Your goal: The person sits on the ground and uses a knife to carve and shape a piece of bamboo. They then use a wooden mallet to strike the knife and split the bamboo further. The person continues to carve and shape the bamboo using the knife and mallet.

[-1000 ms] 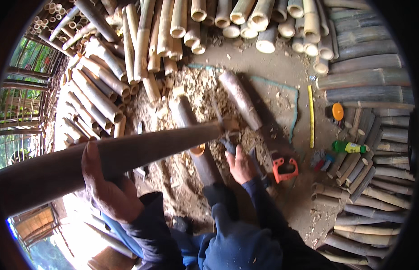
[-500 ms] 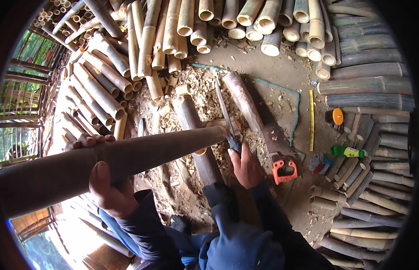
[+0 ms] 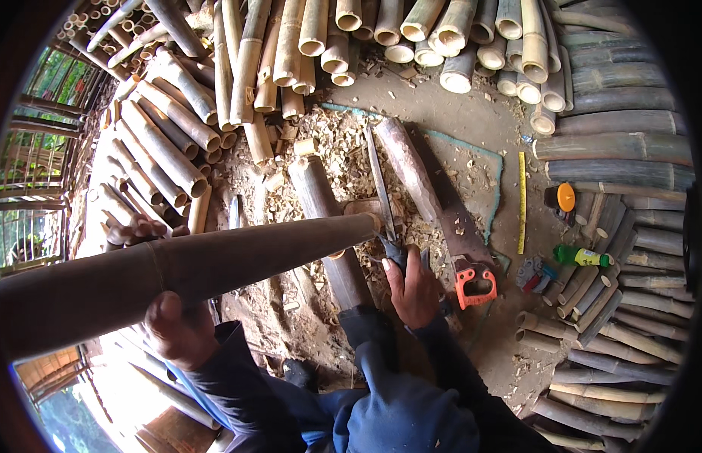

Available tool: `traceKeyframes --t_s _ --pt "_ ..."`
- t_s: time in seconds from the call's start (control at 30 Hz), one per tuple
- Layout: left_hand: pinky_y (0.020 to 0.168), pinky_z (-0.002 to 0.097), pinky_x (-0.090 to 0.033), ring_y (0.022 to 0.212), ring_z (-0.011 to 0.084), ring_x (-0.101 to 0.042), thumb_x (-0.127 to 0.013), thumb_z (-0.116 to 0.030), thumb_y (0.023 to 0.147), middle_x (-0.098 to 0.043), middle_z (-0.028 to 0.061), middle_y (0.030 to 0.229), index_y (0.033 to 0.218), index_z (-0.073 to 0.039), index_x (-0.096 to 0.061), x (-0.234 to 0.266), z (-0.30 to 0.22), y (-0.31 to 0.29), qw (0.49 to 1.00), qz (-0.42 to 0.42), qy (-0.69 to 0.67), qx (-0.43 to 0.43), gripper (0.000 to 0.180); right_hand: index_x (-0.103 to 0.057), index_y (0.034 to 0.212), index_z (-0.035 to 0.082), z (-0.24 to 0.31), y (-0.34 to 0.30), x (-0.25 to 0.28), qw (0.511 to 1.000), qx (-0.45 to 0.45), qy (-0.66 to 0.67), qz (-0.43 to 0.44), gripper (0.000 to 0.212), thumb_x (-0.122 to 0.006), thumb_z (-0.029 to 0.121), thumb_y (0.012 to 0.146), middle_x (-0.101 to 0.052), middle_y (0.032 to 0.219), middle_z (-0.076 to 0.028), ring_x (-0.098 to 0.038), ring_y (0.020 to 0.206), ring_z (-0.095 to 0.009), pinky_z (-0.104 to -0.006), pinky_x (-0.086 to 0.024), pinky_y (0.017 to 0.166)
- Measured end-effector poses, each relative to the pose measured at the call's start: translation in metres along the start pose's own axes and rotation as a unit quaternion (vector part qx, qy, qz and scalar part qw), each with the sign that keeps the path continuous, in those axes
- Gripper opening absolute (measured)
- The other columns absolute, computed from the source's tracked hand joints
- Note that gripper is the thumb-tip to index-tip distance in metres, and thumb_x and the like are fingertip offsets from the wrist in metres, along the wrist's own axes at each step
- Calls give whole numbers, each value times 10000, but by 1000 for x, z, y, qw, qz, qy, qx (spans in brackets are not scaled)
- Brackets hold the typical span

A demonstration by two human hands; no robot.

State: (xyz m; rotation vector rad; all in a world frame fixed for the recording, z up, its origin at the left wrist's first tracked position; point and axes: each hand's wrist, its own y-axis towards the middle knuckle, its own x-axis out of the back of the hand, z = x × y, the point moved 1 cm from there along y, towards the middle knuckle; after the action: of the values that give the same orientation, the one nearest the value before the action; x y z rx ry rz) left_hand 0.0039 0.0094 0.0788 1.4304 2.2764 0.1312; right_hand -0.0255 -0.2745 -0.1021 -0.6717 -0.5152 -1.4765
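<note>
Bamboo pole: we hold a long dark bamboo culm (image 3: 215, 264) across the view, its cut end (image 3: 370, 223) just up and left of our right hand.
Left hand: our left hand (image 3: 177, 328) is wrapped around the pole from below, fingers closed on it.
Right hand: our right hand (image 3: 413, 287) is closed around the dark handle of a long blade (image 3: 381, 189), which runs up and away from the hand, its lower part just beside the pole's cut end.
Saw: a handsaw with an orange handle (image 3: 475, 283) lies just right of our right hand.
Ground: pale shavings (image 3: 336, 151) lie spread beyond the right hand, around two short logs (image 3: 321, 204).
Far side: stacked bamboo (image 3: 351, 30) lies well beyond both hands.
Right edge: a yellow rule (image 3: 521, 200) and a green bottle (image 3: 581, 257) lie farther right of the saw.
</note>
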Motion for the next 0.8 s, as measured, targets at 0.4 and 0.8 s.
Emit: traceKeyframes --t_s 0.4,0.8 --pt "1099 457 -411 1142 276 -571 -669 -113 859 -566 136 1205 1365 -4 -432 -15 -4 -11 993 -114 -16 -9 569 -517 1177 -24 20 -1 18 999 -13 16 43 391 -557 334 1023 -666 906 -304 -646 833 -502 -559 -487 704" --pt "1109 443 -402 1158 268 -568 -673 -139 868 -561 132 1215 1371 -9 -419 -14 -2 -12 993 -118 3 -10 579 -513 1169 -27 0 -1 -3 997 55 -55 -24 433 -610 357 995 -663 809 -272 -664 728 -456 -505 -510 571"
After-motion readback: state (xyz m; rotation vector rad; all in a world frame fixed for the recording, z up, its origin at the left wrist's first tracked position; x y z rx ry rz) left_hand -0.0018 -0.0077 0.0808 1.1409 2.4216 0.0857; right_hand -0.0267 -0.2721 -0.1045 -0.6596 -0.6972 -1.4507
